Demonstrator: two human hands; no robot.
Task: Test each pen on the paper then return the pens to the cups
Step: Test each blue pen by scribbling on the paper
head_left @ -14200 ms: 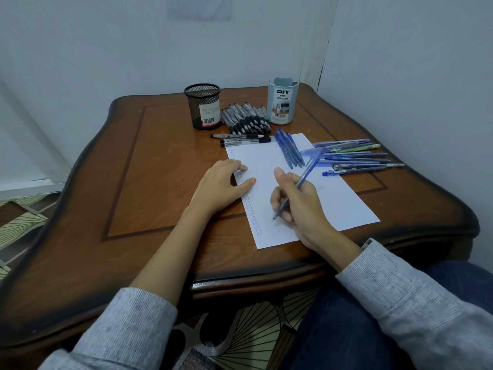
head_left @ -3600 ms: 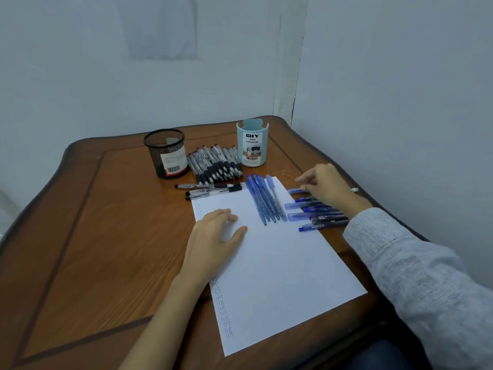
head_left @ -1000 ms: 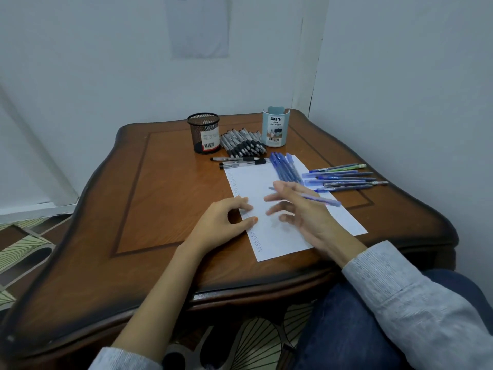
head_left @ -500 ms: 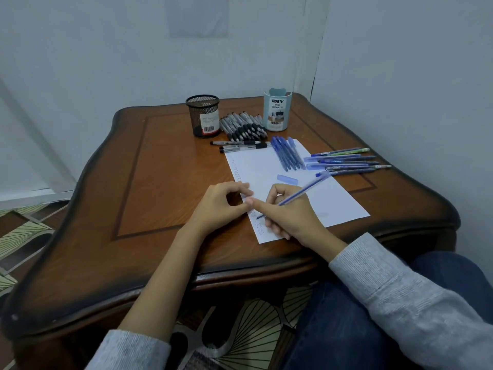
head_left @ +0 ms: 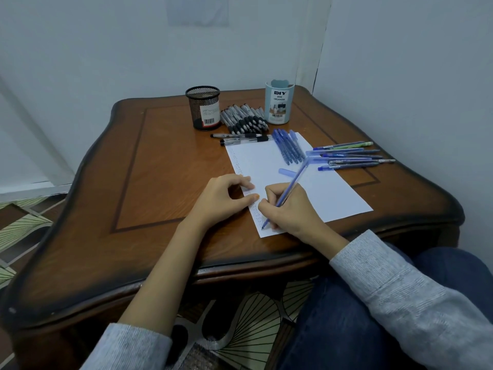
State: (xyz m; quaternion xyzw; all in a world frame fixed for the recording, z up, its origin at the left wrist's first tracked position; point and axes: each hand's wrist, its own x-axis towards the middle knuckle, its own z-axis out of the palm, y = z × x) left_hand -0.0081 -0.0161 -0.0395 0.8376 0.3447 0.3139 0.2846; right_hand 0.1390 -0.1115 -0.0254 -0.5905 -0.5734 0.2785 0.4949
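Right hand (head_left: 290, 209) gripping pen (head_left: 289, 190), tip on paper (head_left: 320, 188)

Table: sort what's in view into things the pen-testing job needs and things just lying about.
Job: blue pen in right hand, paper, mesh cup, DIY cup, black pens, blue pens on the paper, mixed pens beside it, loose cap.
Lying about: wall sheet, patterned floor.

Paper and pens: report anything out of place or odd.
Only a loose blue cap lies alone on the paper, just beyond the right hand, which holds the uncapped blue pen. The mesh cup and blue cup stand upright.
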